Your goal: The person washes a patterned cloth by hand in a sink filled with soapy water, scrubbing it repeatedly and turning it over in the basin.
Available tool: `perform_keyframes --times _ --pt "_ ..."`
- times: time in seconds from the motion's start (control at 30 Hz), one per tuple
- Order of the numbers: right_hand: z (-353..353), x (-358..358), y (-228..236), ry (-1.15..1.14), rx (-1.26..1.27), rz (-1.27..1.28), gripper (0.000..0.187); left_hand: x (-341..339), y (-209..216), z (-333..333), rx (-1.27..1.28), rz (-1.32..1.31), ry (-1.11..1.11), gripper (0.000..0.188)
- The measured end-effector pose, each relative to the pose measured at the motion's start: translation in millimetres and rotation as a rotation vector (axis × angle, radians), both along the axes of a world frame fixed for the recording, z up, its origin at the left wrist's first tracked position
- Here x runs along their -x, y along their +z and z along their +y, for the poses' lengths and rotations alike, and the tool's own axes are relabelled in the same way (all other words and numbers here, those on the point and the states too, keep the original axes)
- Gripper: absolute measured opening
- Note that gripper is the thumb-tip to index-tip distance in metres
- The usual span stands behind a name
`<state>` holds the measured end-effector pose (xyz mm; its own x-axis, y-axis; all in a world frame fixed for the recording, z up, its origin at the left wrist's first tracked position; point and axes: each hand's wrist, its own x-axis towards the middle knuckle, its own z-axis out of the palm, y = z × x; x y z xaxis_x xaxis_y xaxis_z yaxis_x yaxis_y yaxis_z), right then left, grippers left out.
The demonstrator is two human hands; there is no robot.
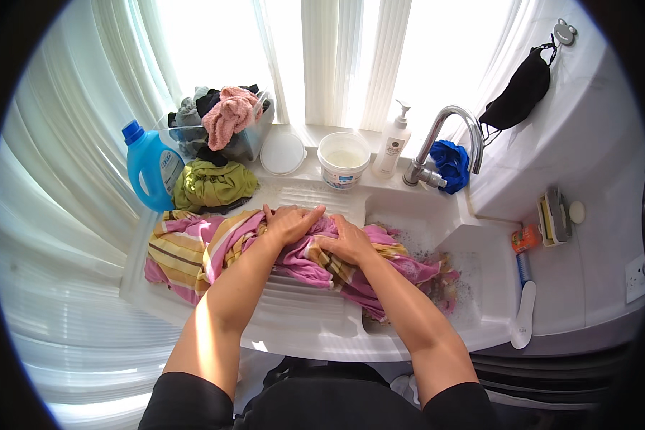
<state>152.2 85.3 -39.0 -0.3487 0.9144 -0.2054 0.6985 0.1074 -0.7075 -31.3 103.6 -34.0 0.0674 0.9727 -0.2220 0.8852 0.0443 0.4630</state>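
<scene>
A wet pink, yellow and brown striped cloth (186,247) lies bunched across the ribbed washboard (287,297) of a white laundry sink. Its right end trails down into the basin (480,269), where suds cling to it. My left hand (294,223) presses on the middle of the cloth, fingers bent over its far side and thumb pointing right. Close beside it, my right hand (350,240) grips a bunched fold near the basin's edge. The fabric hides some fingertips of both hands.
Behind the washboard stand a blue detergent jug (150,165), a green cloth (215,185), a clear bin of laundry (229,118), a white lid (283,154), a tub (344,161) and a pump bottle (393,140). A curved faucet (437,136) rises over the basin. A brush (524,312) lies at right.
</scene>
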Motion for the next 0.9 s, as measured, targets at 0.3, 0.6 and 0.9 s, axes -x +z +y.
perform_keyframes --times 0.3,0.6,0.9 --pt "-116 -7 -51 0.210 -0.908 0.051 0.089 12 -52 -132 -0.691 -0.196 -0.337 0.060" --pt "26 2 -19 0.178 -0.090 0.015 0.089 14 -23 5 -0.175 0.222 -0.367 0.066" --pt "-113 -10 -53 0.163 -0.884 -0.167 0.110 -13 -27 -130 -0.623 -0.106 -0.217 0.081"
